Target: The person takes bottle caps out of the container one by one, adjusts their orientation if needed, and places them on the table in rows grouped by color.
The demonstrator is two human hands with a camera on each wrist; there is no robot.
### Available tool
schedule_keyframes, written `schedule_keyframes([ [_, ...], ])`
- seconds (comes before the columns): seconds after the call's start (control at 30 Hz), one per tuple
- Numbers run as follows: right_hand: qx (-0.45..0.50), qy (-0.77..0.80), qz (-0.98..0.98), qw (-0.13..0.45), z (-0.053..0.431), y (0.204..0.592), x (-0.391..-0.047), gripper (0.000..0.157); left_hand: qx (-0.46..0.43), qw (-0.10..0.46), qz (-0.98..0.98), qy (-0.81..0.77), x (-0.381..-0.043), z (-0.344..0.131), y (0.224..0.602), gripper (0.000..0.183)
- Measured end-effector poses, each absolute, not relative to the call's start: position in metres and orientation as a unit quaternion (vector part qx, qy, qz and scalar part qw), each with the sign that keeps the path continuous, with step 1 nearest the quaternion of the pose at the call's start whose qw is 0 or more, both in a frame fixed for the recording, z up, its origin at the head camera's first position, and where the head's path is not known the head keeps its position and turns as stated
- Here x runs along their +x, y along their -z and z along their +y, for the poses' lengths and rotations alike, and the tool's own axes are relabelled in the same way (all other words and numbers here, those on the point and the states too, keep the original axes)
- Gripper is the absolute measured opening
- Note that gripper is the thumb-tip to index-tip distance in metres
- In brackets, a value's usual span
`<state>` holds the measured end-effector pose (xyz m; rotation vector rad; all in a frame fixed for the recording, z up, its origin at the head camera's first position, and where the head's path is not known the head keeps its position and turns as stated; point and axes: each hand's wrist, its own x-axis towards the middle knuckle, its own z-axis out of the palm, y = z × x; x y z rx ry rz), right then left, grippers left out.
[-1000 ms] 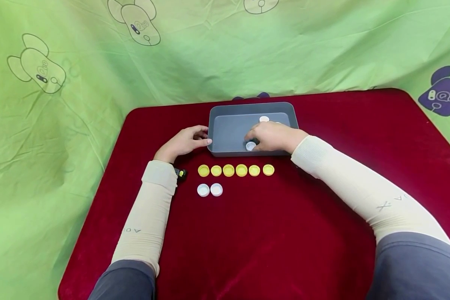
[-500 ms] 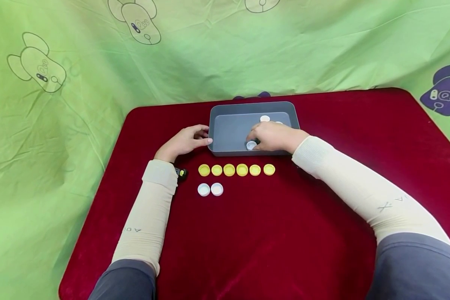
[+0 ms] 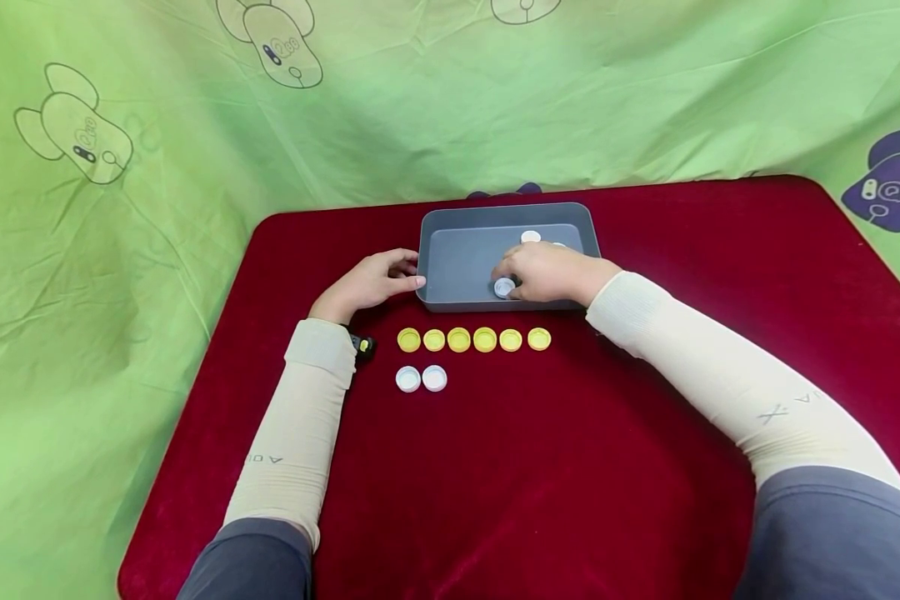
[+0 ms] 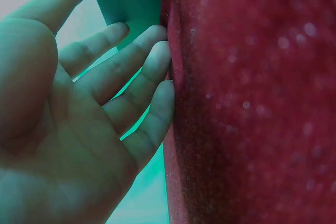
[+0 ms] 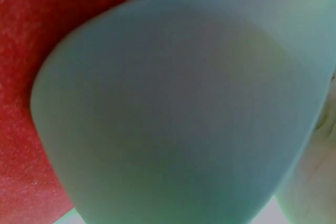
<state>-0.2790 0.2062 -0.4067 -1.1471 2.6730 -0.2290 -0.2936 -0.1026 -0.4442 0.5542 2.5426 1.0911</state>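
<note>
My right hand (image 3: 543, 271) reaches over the near right part of a grey tray (image 3: 457, 307). Its thumb and fingers pinch a white bottle cap (image 3: 504, 288) low inside the tray. At the tray's left end is my left hand (image 3: 371, 282), fingers loosely extended and the thumb at the rim. In the left wrist view the relaxed fingers of the left hand (image 4: 105, 87) rest near the red cloth, close to the tray wall (image 4: 126, 3). The right wrist view is mostly filled by the tray's outer wall (image 5: 168, 103), which hides the right fingers.
Another white cap (image 3: 530, 237) lies in the tray behind the right hand, with a further one partly hidden. In front of the tray, several yellow caps (image 3: 459, 340) form a row, above two white caps (image 3: 434, 378). A green curtain (image 3: 495, 108) hangs behind the red table (image 3: 570, 483).
The pinched white cap has shifted and tipped slightly between the right fingers. The left hand and the rows of caps stay as they were; the view drifts a little.
</note>
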Motion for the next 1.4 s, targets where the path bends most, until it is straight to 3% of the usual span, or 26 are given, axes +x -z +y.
schedule_keyframes([
  [1.4, -0.401, 0.072, 0.912, 0.036, 0.2146, 0.3972, -0.2695, 0.029, 0.189, 0.165, 0.894, -0.371, -0.2924, -0.1011, 0.4422, 0.051],
])
